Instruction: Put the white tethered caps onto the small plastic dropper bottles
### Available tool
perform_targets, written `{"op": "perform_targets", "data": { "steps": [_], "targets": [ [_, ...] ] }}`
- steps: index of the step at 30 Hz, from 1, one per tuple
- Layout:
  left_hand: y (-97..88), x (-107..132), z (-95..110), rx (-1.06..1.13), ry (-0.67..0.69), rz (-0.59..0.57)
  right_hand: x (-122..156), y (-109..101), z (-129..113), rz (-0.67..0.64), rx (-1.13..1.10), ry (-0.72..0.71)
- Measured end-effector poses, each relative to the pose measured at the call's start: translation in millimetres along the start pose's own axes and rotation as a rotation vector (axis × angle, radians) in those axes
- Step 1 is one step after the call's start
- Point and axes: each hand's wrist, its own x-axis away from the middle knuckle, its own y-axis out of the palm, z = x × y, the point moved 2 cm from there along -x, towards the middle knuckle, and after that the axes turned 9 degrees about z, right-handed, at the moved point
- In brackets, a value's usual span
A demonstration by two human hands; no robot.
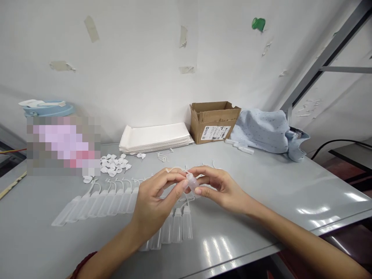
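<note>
A small translucent plastic bottle (192, 181) is held between my two hands over the table, its neck pointing up and toward me. My left hand (161, 197) pinches it near the neck with thumb and fingers. From the other side, my right hand (221, 190) grips its body between thumb and fingers. A thin white strap (176, 169) runs near my left fingertips; whether it joins this bottle is hard to see. Behind and left of my left hand lies a row of similar bottles (107, 203) with thin straps. A second row (178, 228) lies below my hands, partly covered by my left hand.
On the grey table (247, 240), a pile of small white plastic pieces (114, 164) lies at left, beside a blurred-out patch. Stacked white sheets (157, 135), an open cardboard box (215, 123) and a light blue cloth (261, 130) stand along the wall. Clear tubes (245, 149) lie before the cloth.
</note>
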Motion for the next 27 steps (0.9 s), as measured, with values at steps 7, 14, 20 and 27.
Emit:
{"op": "perform_targets", "data": {
  "steps": [7, 14, 20, 27],
  "targets": [
    [0.1, -4, -1, 0.1, -0.214, -0.013, 1, 1, 0, 0.08, 0.079, -0.074],
    [-0.2, -3, -3, -0.02, -0.103, -0.008, 2, 3, 2, 0.13, 0.036, 0.008],
    [2.2, 2, 1, -0.203, 0.148, -0.008, 3, 4, 2, 0.125, -0.089, 0.116],
    [3.9, 9, -1, -0.29, 0.395, 0.006, 3, 6, 1, 0.152, -0.252, 0.205]
  ]
}}
